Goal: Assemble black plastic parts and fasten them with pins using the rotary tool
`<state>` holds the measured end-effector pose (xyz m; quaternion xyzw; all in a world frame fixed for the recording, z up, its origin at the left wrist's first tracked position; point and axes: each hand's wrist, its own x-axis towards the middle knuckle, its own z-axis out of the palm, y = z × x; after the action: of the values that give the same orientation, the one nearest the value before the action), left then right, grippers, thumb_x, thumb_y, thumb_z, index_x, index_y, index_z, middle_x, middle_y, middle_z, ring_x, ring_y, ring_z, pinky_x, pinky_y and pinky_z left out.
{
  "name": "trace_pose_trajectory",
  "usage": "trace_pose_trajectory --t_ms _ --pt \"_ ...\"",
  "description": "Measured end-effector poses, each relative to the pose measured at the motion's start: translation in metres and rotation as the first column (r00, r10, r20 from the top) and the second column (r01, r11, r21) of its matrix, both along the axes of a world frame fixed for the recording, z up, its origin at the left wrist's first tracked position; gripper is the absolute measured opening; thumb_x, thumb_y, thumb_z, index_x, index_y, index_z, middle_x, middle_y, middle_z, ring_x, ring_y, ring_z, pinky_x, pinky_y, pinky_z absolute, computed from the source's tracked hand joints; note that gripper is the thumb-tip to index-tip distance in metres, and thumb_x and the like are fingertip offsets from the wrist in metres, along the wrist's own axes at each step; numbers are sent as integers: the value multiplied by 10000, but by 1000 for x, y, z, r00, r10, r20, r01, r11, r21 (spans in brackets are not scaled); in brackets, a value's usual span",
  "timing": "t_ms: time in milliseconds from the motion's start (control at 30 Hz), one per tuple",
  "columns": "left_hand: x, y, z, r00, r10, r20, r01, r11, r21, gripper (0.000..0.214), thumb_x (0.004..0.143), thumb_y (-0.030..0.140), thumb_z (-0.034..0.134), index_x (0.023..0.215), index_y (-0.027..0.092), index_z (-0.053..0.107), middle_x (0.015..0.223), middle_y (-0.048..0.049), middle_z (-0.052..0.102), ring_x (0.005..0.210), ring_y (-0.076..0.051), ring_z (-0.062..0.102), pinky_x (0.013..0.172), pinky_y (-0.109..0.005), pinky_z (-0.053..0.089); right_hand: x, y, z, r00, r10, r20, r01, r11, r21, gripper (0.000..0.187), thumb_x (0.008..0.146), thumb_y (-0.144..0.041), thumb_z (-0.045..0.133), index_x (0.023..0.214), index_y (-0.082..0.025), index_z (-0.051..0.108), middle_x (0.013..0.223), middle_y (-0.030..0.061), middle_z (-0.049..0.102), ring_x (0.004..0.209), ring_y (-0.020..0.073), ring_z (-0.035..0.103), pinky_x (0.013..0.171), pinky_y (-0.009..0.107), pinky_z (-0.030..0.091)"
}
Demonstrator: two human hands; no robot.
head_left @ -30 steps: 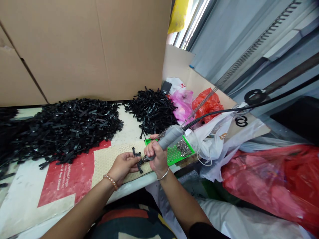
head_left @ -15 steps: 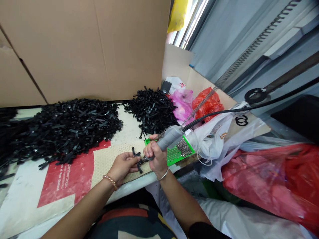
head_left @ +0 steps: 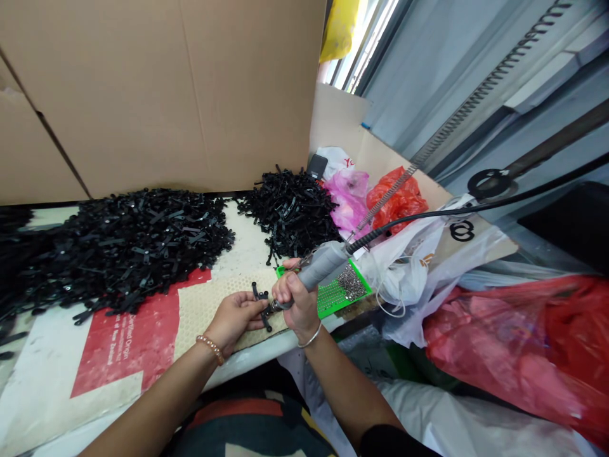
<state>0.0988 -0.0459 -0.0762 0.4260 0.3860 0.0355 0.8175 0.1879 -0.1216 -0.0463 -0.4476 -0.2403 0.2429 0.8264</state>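
Black plastic part [head_left: 261,298] sits on the beige mat [head_left: 200,308] at the near edge of the worktop [head_left: 38,393], and both your hands are on the job. Your left hand [head_left: 236,317] is curled over it, fingers pinning it flat to the mat. Your right hand [head_left: 295,301] is wrapped tight round the grey power tool [head_left: 320,266], which is tilted with its metal tip down on the part, just beside your left fingertips. The tool's black cable [head_left: 451,212] runs off to your right.

Just behind your right hand lies a green tray [head_left: 333,298] with a heap of small metal screws [head_left: 351,279] in its far corner. A big pile of black parts [head_left: 128,244] spreads across the left of the worktop, and a smaller pile [head_left: 290,209] sits further back, both against the cardboard wall [head_left: 166,89]. Red plastic bags [head_left: 523,349] are bunched up on your right.
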Motion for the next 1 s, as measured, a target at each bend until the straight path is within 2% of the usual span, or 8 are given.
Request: trace_pose_trajectory --t_ms 500,1000 --pt "1 0 2 1000 3 -4 -3 1000 2 200 665 178 766 775 109 614 710 -56 699 575 -114 635 530 -196 527 0 -1 -3 1000 10 23 -11 999 40 246 798 -343 661 940 -182 541 475 -103 382 387 69 345 434 200 344" --pt "0 2 -3 1000 -11 21 11 1000 -7 297 598 256 834 758 100 639 730 -63 701 580 -114 634 553 -208 525 0 -2 -10 994 45 99 -44 999 -14 255 822 -378 651 957 -207 518 494 -96 373 403 89 360 436 221 364"
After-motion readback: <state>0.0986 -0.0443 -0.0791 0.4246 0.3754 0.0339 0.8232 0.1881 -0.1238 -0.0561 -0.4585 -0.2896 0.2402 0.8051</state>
